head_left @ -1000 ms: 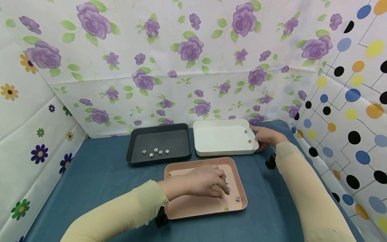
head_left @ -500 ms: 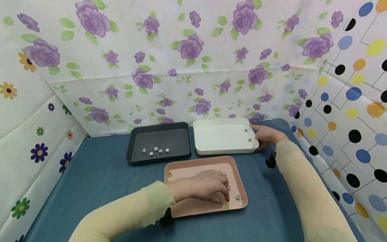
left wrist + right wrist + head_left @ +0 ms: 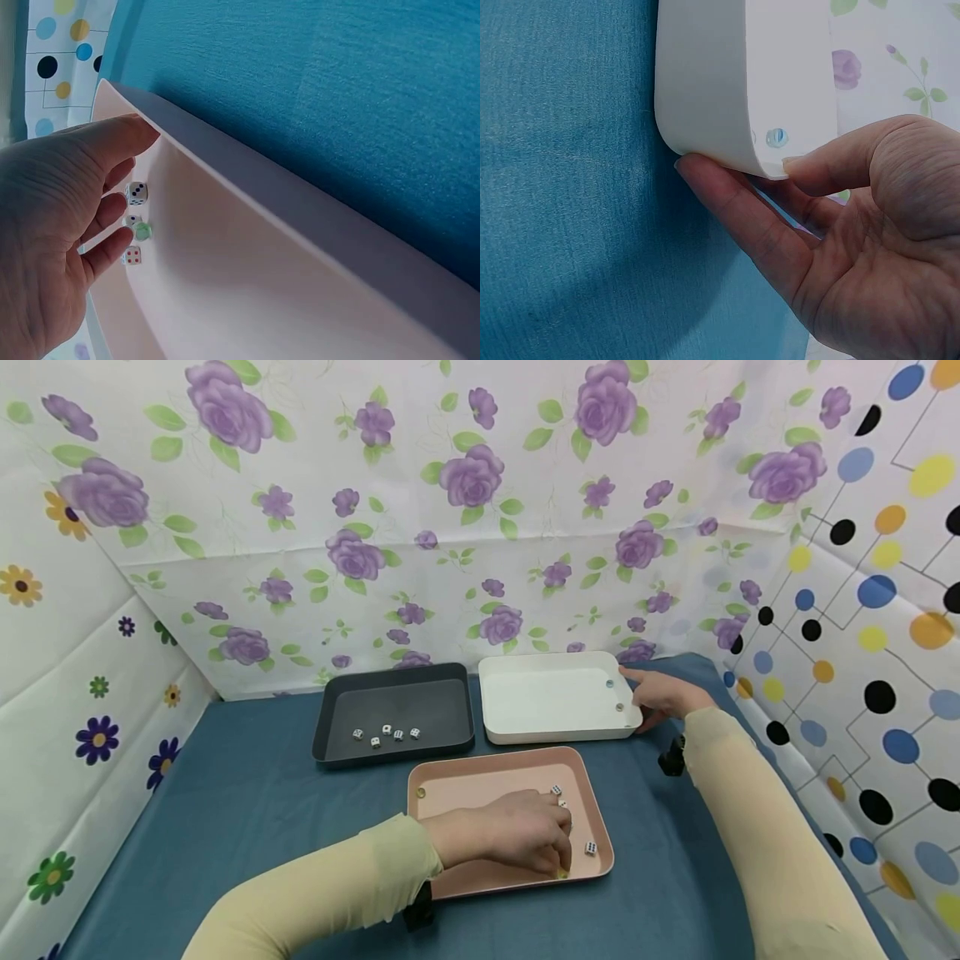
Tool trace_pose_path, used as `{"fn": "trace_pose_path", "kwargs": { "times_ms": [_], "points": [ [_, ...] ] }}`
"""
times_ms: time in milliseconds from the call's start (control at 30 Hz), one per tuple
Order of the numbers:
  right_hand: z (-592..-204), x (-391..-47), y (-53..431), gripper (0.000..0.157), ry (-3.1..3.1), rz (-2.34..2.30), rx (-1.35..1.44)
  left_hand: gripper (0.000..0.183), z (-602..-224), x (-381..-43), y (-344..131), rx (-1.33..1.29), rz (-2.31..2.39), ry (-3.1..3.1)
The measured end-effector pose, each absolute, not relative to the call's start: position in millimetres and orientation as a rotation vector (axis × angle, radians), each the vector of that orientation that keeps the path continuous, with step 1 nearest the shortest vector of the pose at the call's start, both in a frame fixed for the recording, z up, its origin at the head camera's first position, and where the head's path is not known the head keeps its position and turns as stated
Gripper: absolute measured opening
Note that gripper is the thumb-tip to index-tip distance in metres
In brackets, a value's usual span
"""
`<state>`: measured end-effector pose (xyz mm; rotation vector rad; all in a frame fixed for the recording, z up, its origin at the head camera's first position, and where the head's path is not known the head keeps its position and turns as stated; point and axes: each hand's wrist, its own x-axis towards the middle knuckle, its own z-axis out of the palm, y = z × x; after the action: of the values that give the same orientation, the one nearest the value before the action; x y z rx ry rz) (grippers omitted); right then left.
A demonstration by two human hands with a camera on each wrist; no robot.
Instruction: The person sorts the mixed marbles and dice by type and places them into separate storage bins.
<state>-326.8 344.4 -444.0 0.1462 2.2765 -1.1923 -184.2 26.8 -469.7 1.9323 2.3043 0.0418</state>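
My left hand (image 3: pixel 517 831) reaches low into the pink tray (image 3: pixel 480 766), its thumb and forefinger at a small yellow marble (image 3: pixel 562 874) by the front wall. In the left wrist view, the thumb of the left hand (image 3: pixel 56 217) lies along the tray wall and the other fingers curl; the marble is hidden there. Near them lie dice (image 3: pixel 136 193) and a green marble (image 3: pixel 142 231). My right hand (image 3: pixel 870 225) grips a corner of the white tray (image 3: pixel 705 82), thumb over the rim and fingers against the outside. Inside it is a blue-swirled glass marble (image 3: pixel 778 137).
A black tray (image 3: pixel 397 693) holding several white dice (image 3: pixel 398 736) stands at back left. Another die (image 3: pixel 591 848) lies at the pink tray's right side, and a yellowish marble (image 3: pixel 421 792) in its back left corner. Patterned cloth walls (image 3: pixel 472 568) enclose the table.
My left hand has moved toward the front of the pink tray, and its fingertips have come down to the yellow marble. The right hand stays on the white tray's corner.
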Motion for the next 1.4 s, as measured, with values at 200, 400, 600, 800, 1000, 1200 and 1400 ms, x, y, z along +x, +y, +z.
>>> {"fn": "trace_pose_path", "kwargs": {
  "times_ms": [200, 400, 600, 800, 1000, 1200, 1400],
  "points": [
    [-445.5, -328.1, 345.3, 0.088, 2.278, -1.183, 0.139, 0.012, -469.8, -183.3, 28.8, 1.923, 0.015, 2.296],
    [-447.6, -329.9, 346.4, 0.087, 2.271, -1.186, 0.147, 0.01, -469.6, -181.7, 30.4, 1.926, -0.01, 2.298],
    [-448.2, -330.8, 346.6, 0.087, 2.27, -1.186, 0.144, 0.009, -471.7, -181.2, 31.8, 1.921, -0.023, 2.309],
    [-447.8, -330.7, 347.1, 0.087, 2.265, -1.186, 0.148, 0.008, -472.2, -181.6, 32.1, 1.919, -0.028, 2.304],
    [-447.1, -330.6, 346.2, 0.087, 2.268, -1.177, 0.151, 0.009, -466.8, -185.9, 26.9, 1.933, -0.054, 2.347],
    [-446.4, -330.5, 346.0, 0.087, 2.272, -1.179, 0.147, 0.009, -455.7, -192.2, 19.2, 1.916, -0.018, 2.403],
    [-448.7, -329.3, 346.6, 0.088, 2.265, -1.194, 0.129, 0.011, -444.3, -194.2, 14.9, 1.904, 0.066, 2.401]
  ]
}}
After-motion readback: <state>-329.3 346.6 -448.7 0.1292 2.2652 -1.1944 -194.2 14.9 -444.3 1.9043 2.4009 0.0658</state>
